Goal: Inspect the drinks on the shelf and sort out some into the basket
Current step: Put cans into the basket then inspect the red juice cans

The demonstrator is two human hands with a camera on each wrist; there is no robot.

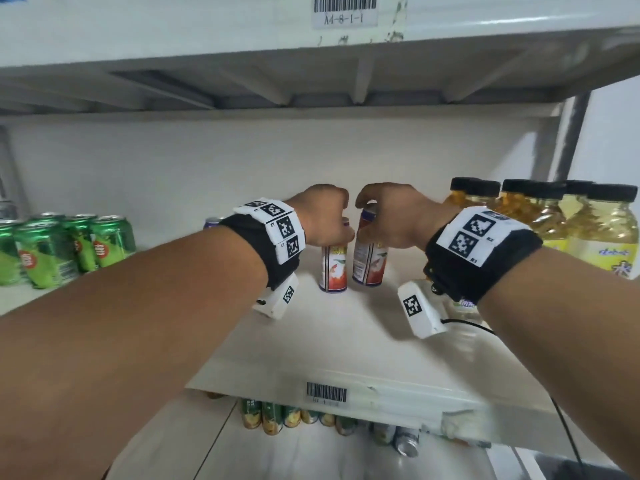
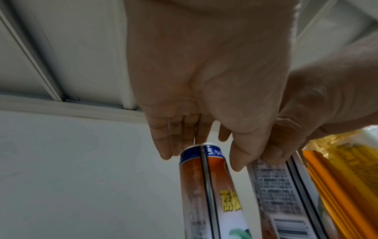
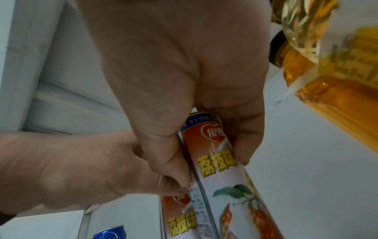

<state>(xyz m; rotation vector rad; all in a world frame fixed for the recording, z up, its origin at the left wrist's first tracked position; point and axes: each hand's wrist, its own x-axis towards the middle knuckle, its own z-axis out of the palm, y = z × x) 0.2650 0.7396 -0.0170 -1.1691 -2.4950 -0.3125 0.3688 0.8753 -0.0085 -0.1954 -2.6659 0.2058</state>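
Two slim lychee cans are standing side by side mid-shelf (image 1: 346, 341), each being taken from above: the left hand (image 1: 320, 216) is curling over the left can (image 1: 334, 270), while the right hand (image 1: 391, 216) is clasping the right can (image 1: 367, 261), probably for checking labels. Both are looking orange-white, with blue top bands.

The head view looks forward and down over the shelf (image 1: 346, 341) edge — both wrist views look up, close, sharing the two cans (image 1: 367, 258).
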